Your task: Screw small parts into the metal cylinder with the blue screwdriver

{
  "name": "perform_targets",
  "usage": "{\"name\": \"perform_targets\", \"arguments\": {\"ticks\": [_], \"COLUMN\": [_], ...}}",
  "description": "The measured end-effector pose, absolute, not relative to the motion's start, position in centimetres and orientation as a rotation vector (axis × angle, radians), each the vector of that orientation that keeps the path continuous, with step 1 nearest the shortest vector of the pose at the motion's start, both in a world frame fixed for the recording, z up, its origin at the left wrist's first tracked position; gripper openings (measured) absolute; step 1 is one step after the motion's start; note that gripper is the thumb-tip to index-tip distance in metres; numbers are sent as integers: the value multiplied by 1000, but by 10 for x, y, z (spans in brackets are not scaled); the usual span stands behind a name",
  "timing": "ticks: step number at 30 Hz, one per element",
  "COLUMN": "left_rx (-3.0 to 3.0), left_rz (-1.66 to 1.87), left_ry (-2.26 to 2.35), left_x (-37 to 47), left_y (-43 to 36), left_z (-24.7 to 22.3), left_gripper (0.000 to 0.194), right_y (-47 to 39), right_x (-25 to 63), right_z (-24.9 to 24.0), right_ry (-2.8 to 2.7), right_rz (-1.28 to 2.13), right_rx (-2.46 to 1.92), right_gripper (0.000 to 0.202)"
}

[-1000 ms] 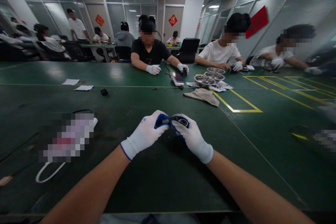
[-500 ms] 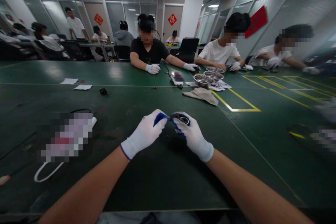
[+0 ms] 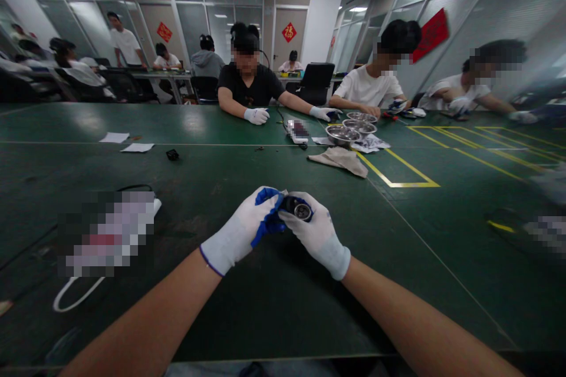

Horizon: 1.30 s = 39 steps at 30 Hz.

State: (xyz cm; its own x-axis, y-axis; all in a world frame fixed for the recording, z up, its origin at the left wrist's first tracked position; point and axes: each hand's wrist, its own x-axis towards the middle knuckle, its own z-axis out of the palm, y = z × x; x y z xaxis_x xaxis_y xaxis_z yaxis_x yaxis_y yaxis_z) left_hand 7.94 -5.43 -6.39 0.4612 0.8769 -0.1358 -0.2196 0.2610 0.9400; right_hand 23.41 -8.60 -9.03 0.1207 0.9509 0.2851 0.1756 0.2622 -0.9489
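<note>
My right hand [image 3: 315,227], in a white glove with blue-coated fingers, is closed around a small black part with a round, metal-rimmed end [image 3: 303,211]. That end faces up towards me, and its kind is not clear. My left hand [image 3: 254,218], in a matching glove, meets the left side of the part with thumb and forefinger closed on it. Its lower fingers curl beneath, showing the blue coating. The glove fingers hide much of the part. Both hands are held just above the green table [image 3: 265,312].
A blurred-out white object with a loop [image 3: 115,232] lies left. Beyond are a small black piece [image 3: 172,155], white papers [image 3: 137,147], a beige cloth [image 3: 340,162] and metal bowls [image 3: 342,135]. Gloved co-workers [image 3: 250,82] sit across the table.
The black part has turned so that its round end now faces me more fully. My right hand has shifted slightly left, and my left hand's lower fingers have opened out beneath the part.
</note>
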Motion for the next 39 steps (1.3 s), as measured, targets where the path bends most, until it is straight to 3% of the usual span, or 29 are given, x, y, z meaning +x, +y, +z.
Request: {"name": "perform_targets", "arguments": {"ticks": [5,8,12,19,32,39], "left_rx": [1294,1793,2204,2110,1801,1852], "left_rz": [990,1092,925,896,1048,1030], "left_ry": [930,1279,1759,1948,2054,1956], "left_x": [72,54,30,35,84,102], "left_y": [-33,-13,9,58,217,255], "left_z": [-76,-77,-85,-99,-97,-97], "left_gripper": [26,19,21,21,22,38], "right_y": [-82,-79,-79,-85,-93,-97], "right_x": [236,241,245,237,232,232], "right_z": [-96,-101,-104,-97,-96,-96], "right_ry": [-1340,-1327,-1317,-1307,-1261,-1224], "right_rz": [769,755,816,807,839,872], "right_rx": [-1253,-1363,-1366,-1381,-1495,-1522], "right_gripper": [46,52,54,49,40,36]}}
